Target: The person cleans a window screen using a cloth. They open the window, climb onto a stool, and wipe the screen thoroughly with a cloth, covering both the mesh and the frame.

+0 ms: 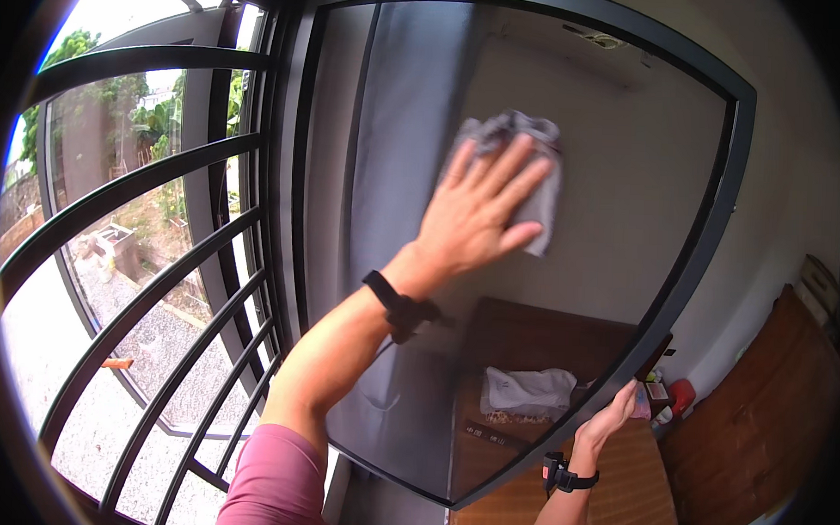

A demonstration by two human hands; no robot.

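Observation:
My left hand [485, 202] lies flat with its fingers spread, pressing a crumpled grey cloth [544, 207] against a dark see-through panel [616, 205]. Whether the panel is glass or mesh I cannot tell. Parts of the cloth stick out above the fingertips and past the thumb; the palm covers the rest. A dark grey frame [736, 172] surrounds the panel, which stands swung inward. At the frame's lower right side, my right hand [609, 415] grips the edge, its fingers partly hidden. Both wrists wear black straps.
Black window bars [155, 172] curve along the left, with an open outer pane [130, 225] and a gravel yard beyond. Behind the panel are a wooden bed with a brown mat [629, 492] and a folded white cloth [528, 391]. A brown padded board [758, 395] leans at the right wall.

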